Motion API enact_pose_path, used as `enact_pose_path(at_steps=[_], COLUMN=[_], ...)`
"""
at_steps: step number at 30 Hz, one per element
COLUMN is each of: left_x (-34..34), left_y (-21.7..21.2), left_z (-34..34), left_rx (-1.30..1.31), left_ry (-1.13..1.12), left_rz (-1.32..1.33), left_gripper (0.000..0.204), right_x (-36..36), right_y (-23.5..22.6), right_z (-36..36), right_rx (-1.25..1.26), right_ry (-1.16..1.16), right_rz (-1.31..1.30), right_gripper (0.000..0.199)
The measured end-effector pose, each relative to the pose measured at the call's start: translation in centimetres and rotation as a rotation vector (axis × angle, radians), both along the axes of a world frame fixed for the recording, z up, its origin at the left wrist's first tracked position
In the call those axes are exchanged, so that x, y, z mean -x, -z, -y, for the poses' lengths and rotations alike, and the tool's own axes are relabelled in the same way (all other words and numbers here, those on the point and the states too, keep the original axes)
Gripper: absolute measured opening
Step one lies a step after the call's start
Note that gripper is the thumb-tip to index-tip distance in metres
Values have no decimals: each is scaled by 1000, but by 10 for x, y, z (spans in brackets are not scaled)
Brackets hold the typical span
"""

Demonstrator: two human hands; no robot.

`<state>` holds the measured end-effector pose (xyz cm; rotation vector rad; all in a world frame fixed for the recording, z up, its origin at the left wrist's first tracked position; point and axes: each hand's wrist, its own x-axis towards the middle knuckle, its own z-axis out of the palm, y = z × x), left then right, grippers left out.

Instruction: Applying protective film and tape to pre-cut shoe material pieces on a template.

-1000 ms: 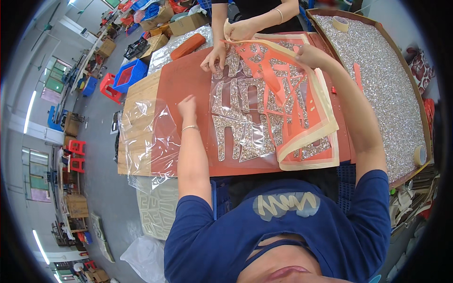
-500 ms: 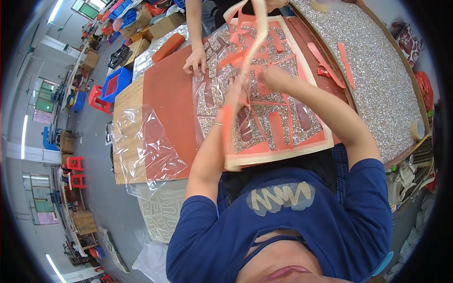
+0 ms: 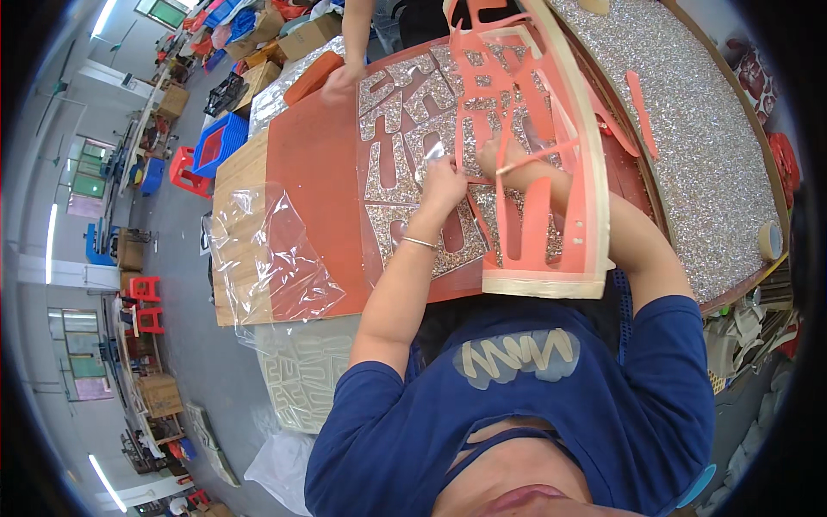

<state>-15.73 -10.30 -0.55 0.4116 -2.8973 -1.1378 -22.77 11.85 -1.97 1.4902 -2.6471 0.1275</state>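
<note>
A coral cut-out sheet (image 3: 536, 211) with a cream taped border is raised at its right side and drapes over my right forearm. Beneath it, silvery glitter pieces (image 3: 388, 164) with long cut-outs lie on clear film over a reddish-brown board (image 3: 310, 172). My left hand (image 3: 445, 183) is closed at the sheet's left edge, where a thin coral strip runs from its fingers; a small shiny bit shows just above them. My right hand (image 3: 497, 159) reaches under the sheet with bent fingers, partly hidden by coral strips, so its grip is unclear.
Another person's hand (image 3: 343, 82) is blurred at the board's far left edge. Crumpled clear film (image 3: 267, 250) lies at the left. A large glitter sheet (image 3: 698, 164) on the right carries a coral strip (image 3: 639, 112) and a tape roll (image 3: 769, 241). An orange-brown block (image 3: 313, 76) sits at the back.
The coral sheet has shifted right and lifted, uncovering glitter pieces on the left. My right arm is now beneath it. The other person's hand has drawn back from the pieces.
</note>
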Motion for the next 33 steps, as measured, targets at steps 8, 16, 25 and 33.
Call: enact_pose_path(at_steps=[8,16,25,33], left_x=[17,15,6,-2], left_y=[45,16,20,-5], left_z=[14,-4,9,-18], left_rx=[-566,-722,-338,342], left_ry=[-80,97,358,405], left_rz=[47,74,-178,-117], left_gripper=[30,36,47,22], right_x=[-3,85,-32,-156], right_y=[-36,-126,-47,-125], right_z=[43,18,-6,-19], right_rx=[32,131,431,1411], right_ry=[92,342,72,-274], right_rz=[104,-155,1062,2262], right_gripper=[14,18,36,70])
